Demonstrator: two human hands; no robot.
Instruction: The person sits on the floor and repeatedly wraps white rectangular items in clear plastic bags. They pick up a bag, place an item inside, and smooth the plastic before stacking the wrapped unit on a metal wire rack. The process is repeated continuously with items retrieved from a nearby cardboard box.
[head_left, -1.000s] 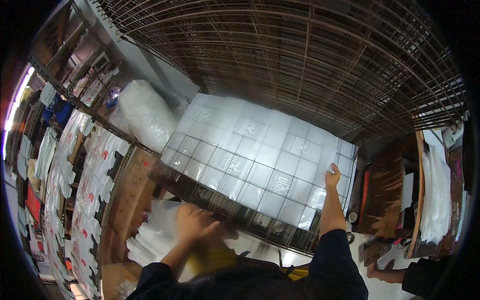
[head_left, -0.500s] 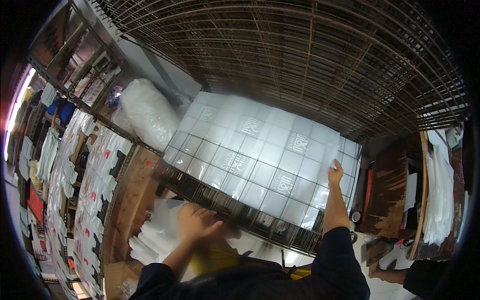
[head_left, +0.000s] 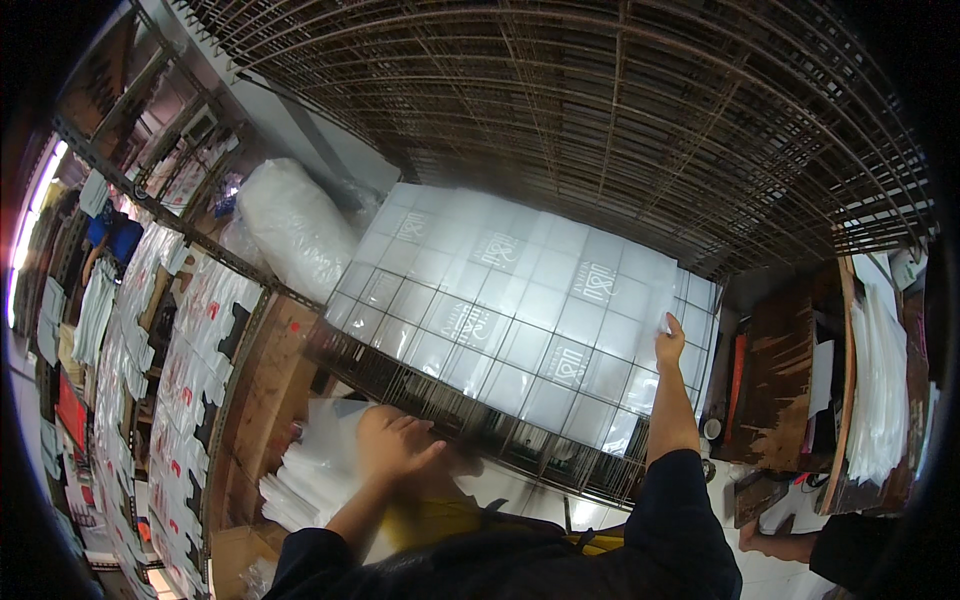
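Six white prints (head_left: 597, 281) show on the clear sheets (head_left: 535, 320) across one rack (head_left: 699, 292). Two hands: the right (head_left: 670, 345) at the sheets' right edge, its grip unclear; the left (head_left: 393, 447), fingers loosely spread, beside one white bundle (head_left: 297, 488).

Translucent, whitish plastic sheets (head_left: 540, 290), thin and glossy, spread flat on the wire rack (head_left: 700, 292). Decorated with white printed motifs, in two rows of three. Crossed by grid lines, darker toward the near edge. Extending from the left edge almost to the right edge, leaving there a narrow strip of bare wire. Shiny near the front right corner.
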